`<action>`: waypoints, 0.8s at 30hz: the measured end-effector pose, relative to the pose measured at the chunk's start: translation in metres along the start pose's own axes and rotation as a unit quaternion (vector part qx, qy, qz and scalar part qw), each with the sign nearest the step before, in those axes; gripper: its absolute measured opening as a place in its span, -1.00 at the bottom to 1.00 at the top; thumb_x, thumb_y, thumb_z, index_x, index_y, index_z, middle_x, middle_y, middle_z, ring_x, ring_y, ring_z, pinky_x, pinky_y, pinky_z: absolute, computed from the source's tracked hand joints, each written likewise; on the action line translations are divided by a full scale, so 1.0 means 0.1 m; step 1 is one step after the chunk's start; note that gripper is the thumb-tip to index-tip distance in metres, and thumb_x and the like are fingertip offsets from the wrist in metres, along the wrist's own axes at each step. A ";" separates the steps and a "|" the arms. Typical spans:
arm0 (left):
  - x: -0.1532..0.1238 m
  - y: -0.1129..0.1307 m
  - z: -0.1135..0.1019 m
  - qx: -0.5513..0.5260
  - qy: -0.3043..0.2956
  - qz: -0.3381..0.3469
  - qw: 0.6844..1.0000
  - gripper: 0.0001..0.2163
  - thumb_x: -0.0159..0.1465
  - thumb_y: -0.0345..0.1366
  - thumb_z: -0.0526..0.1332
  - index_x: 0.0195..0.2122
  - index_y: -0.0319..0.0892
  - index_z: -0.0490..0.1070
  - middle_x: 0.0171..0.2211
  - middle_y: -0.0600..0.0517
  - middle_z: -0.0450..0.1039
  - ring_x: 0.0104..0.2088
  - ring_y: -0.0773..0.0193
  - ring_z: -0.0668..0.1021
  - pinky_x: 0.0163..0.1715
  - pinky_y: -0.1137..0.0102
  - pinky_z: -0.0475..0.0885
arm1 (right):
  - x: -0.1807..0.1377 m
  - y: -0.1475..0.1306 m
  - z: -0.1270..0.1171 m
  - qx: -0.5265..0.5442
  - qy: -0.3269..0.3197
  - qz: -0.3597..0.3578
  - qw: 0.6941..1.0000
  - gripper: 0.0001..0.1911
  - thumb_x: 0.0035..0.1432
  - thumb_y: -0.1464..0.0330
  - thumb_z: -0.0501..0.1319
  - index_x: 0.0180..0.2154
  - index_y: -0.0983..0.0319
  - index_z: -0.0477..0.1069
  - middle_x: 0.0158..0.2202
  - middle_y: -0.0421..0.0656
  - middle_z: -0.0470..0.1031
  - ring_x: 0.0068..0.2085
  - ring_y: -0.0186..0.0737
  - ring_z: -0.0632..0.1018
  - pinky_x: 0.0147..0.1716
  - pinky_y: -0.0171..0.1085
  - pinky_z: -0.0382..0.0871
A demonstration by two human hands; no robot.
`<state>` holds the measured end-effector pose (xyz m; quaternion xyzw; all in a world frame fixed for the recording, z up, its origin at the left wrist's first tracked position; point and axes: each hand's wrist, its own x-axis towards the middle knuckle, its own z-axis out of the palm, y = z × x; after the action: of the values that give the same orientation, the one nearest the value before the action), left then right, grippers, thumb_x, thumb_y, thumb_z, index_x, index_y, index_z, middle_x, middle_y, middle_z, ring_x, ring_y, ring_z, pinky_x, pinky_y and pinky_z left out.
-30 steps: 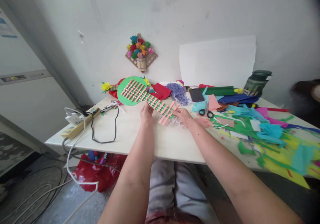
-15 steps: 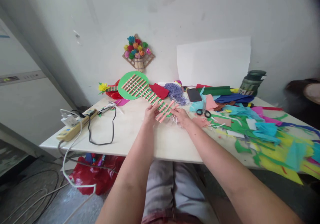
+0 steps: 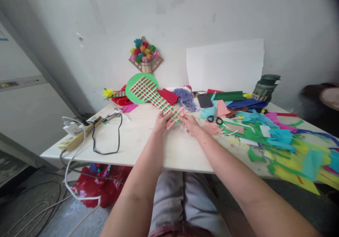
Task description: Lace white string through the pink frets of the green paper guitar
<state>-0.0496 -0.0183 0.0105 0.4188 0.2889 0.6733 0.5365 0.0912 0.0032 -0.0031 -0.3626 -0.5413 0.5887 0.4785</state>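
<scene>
A green paper craft shaped like a guitar (image 3: 135, 96) tilts away from me over the table, its round end up and to the left. Pinkish sticks lie across it in rows, with white strings running along its length. My left hand (image 3: 161, 122) grips the near end from the left side. On the right side of that same end, my right hand (image 3: 191, 125) is closed, the fingers at the end sticks. Loose white string (image 3: 182, 127) dangles below, between the two hands.
Scissors (image 3: 215, 119), a phone (image 3: 204, 101) and paper scraps (image 3: 280, 138) cover the table's right side. A dark green bottle (image 3: 265, 88) stands behind them. On the left lie a power strip (image 3: 79, 135) and a black cable (image 3: 119, 138). Purple yarn (image 3: 185, 98) sits at the back.
Both hands keep hold of the near end of the craft. The view has shifted very slightly, and the craft's round end sits a touch higher.
</scene>
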 end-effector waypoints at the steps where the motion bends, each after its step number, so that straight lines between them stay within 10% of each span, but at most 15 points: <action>1: 0.00 0.00 0.00 0.001 0.004 0.001 1.000 -0.55 -0.05 -0.38 0.34 -0.09 -0.20 0.33 -0.21 -0.08 0.49 -0.19 0.12 0.54 -0.21 0.25 0.46 | 0.00 0.00 0.00 -0.009 -0.002 -0.003 1.000 -0.59 -0.25 0.05 0.29 -0.53 0.26 0.31 -0.76 -0.38 0.08 -0.72 -0.50 0.07 -0.69 -0.38 -0.11; 10: 0.00 0.03 -0.06 0.012 0.036 -0.001 0.999 -0.61 -0.07 -0.39 0.34 -0.17 -0.21 0.37 -0.28 -0.05 0.51 -0.32 0.18 0.56 -0.29 0.27 0.48 | 0.03 0.00 -0.03 -0.194 0.012 -0.070 0.978 -0.57 -0.08 0.01 0.16 -0.64 0.26 0.34 -0.70 -0.24 0.31 -0.65 -0.41 0.25 -0.61 -0.37 0.03; 16: 0.04 0.03 -0.16 0.005 0.068 0.005 0.998 -0.58 -0.06 -0.38 0.33 -0.13 -0.18 0.36 -0.23 -0.05 0.50 -0.34 0.19 0.56 -0.31 0.27 0.49 | 0.04 -0.05 -0.11 -0.361 0.093 -0.088 0.924 -0.59 0.09 0.11 0.04 -0.61 0.21 0.41 -0.66 -0.20 0.37 -0.58 -0.34 0.34 -0.55 -0.34 0.04; 24: 0.04 0.03 -0.19 0.007 0.073 0.005 0.997 -0.54 -0.05 -0.38 0.33 -0.08 -0.15 0.33 -0.16 -0.08 0.47 -0.25 0.14 0.55 -0.29 0.23 0.50 | 0.03 -0.14 -0.18 -0.546 0.041 -0.103 0.830 -0.63 0.18 0.19 -0.04 -0.27 0.16 0.50 -0.37 -0.15 0.53 -0.33 -0.22 0.47 -0.44 -0.34 0.14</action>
<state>-0.0676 -0.0140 0.0051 0.3732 0.3300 0.7028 0.5079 0.1092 0.0110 0.0080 -0.5311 -0.7886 0.1289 0.2818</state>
